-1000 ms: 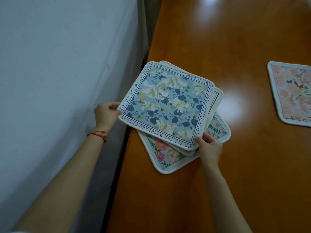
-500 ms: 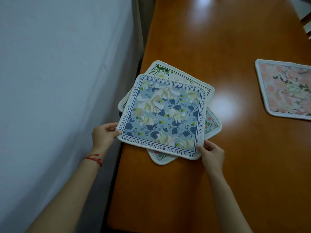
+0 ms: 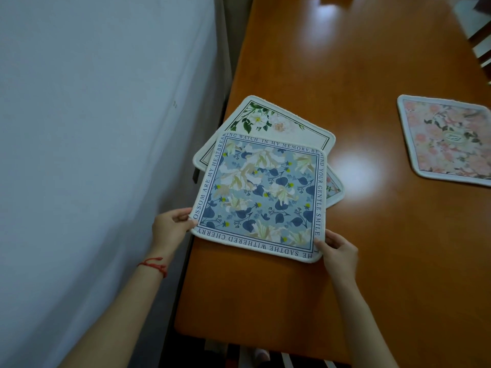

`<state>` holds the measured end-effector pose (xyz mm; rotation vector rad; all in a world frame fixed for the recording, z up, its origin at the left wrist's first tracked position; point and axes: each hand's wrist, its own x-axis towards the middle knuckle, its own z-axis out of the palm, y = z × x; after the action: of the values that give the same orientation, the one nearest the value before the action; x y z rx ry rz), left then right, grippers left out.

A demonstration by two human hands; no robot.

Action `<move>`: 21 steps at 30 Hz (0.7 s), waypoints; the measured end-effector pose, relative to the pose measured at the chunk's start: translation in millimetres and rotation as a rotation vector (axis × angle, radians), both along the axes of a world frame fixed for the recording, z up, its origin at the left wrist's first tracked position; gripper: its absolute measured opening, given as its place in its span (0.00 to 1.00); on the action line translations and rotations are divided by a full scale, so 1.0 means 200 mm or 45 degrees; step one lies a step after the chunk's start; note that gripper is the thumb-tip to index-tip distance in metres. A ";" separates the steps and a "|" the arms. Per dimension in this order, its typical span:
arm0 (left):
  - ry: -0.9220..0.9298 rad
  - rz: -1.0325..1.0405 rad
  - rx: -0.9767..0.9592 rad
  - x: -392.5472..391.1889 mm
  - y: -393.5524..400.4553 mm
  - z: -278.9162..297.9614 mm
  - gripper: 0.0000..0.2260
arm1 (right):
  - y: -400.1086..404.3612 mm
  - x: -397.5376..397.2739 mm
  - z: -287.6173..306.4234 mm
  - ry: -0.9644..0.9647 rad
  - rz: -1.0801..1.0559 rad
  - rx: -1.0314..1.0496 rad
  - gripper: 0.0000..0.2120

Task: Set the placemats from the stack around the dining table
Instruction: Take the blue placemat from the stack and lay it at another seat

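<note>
Orange-brown desk (image 3: 358,261): glossy wood, running from the near edge far up the view; its left long edge lies close along the wall, leaving only a narrow dark gap.
Wall (image 3: 93,155): pale and plain, filling the left side.
Open room: bare desk top lies below the blue mat down to the near edge, and a wide bare strip lies between the stack and the pink mat on the right.
Blue placemat (image 3: 259,197): square, floral, with a border of printed words and a white trim; it sits on top of the stack at the desk's left edge, and its near-left corner juts past that edge.
Stack (image 3: 276,123): a cream mat with white flowers shows above the blue one, turned at an angle; a sliver of another mat (image 3: 333,187) peeks out at the right.
Pink placemat (image 3: 449,142): flat on the desk, well apart from the stack, cut by the right frame edge.
Left hand (image 3: 170,228): fingers pinching the blue mat's near-left corner; a red string (image 3: 154,265) circles the wrist.
Right hand (image 3: 338,251): fingers pinching the near-right corner.
</note>
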<state>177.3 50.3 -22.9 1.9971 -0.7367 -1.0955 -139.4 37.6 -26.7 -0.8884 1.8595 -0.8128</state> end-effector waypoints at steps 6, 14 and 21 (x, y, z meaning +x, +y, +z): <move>0.000 -0.060 0.020 -0.02 -0.04 0.02 0.18 | -0.01 -0.03 0.00 -0.042 -0.035 -0.005 0.15; -0.045 -0.088 0.029 -0.05 -0.24 0.05 0.14 | -0.19 -0.04 -0.01 -0.063 -0.019 -0.005 0.15; -0.095 -0.078 0.030 -0.06 -0.40 0.07 0.13 | -0.35 -0.05 -0.01 -0.062 0.016 0.001 0.15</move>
<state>165.9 -30.2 -9.5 2.0564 -0.8327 -1.0743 -149.9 -33.1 -28.9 -0.8716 1.8103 -0.8188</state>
